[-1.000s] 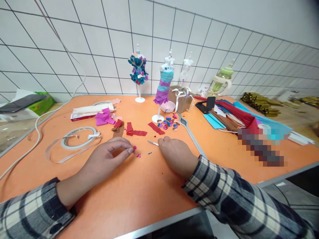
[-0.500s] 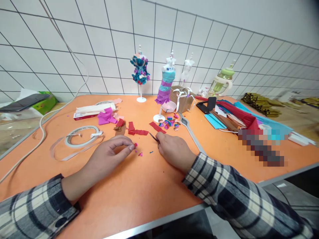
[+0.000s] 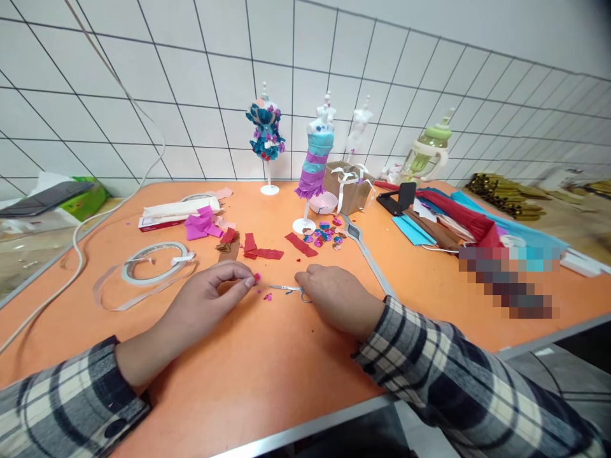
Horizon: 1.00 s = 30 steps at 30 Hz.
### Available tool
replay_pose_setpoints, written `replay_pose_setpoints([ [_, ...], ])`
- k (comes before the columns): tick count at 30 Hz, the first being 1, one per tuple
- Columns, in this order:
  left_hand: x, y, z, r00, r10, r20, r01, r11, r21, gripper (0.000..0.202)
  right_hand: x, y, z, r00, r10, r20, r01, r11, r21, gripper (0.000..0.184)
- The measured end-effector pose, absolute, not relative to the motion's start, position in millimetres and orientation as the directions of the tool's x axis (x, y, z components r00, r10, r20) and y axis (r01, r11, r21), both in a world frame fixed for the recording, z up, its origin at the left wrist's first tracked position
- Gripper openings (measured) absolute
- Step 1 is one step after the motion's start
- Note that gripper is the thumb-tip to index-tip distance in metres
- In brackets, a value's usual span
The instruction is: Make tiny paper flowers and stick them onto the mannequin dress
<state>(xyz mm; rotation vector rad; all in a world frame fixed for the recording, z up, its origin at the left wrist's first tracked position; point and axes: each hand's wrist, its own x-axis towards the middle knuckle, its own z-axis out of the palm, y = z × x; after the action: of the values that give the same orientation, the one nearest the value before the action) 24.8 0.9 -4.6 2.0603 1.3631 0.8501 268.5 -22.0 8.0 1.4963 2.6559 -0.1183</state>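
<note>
My left hand [image 3: 210, 296] pinches a tiny pink-red piece [image 3: 257, 277] between thumb and forefinger, just above the orange tabletop. My right hand [image 3: 337, 296] is curled over the handle end of small scissors [image 3: 286, 288]. Their thin blades lie low over the table and point left, and one finger ring shows under the hand; the fingers' grip is partly hidden. Between the hands lie pink scraps [image 3: 268, 297]. Beyond them are red crepe paper strips [image 3: 262, 253], another red strip [image 3: 300, 244] and a heap of shiny sequins [image 3: 325, 236].
A dress form in turquoise and purple [image 3: 317, 159] stands behind the sequins, with a teal-decorated form [image 3: 266, 137] to its left. A tape roll [image 3: 155, 262] lies left, near magenta paper [image 3: 203, 222]. On the right are folded coloured papers [image 3: 458, 216] and a bottle [image 3: 427, 152].
The scissors have turned from angled up under my right fingers to low and pointing left. A small red bit now shows beyond the right hand. My left hand keeps its pinch.
</note>
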Motion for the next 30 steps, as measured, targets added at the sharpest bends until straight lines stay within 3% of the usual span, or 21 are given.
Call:
replay_pose_setpoints([
  [6,25,0,-5,0.307,0.930,0.201,0.619,-0.355,0.701,0.034,265,-27,9,-0.477,0.870,-0.126,0.876,0.483,0.018,0.026],
  [14,25,-1,-2,0.303,0.930,0.206,0.627,-0.357,0.692,0.034,266,-19,2,-0.376,0.926,-0.040,0.926,0.374,-0.047,0.025],
  [16,25,-1,-2,0.301,0.931,0.209,0.620,-0.357,0.699,0.032,268,-15,0,-0.373,0.928,-0.016,0.921,0.368,-0.126,0.024],
  [24,24,-2,-4,0.296,0.928,0.227,0.608,-0.367,0.704,0.029,275,0,-10,-0.438,0.899,-0.012,0.706,0.336,-0.624,0.030],
  [27,24,-2,-3,0.293,0.927,0.236,0.609,-0.371,0.701,0.031,275,1,-14,-0.443,0.897,-0.019,0.647,0.305,-0.699,0.034],
  [30,24,-1,-3,0.281,0.932,0.231,0.620,-0.360,0.697,0.031,274,1,-18,-0.441,0.898,0.003,0.649,0.321,-0.689,0.031],
])
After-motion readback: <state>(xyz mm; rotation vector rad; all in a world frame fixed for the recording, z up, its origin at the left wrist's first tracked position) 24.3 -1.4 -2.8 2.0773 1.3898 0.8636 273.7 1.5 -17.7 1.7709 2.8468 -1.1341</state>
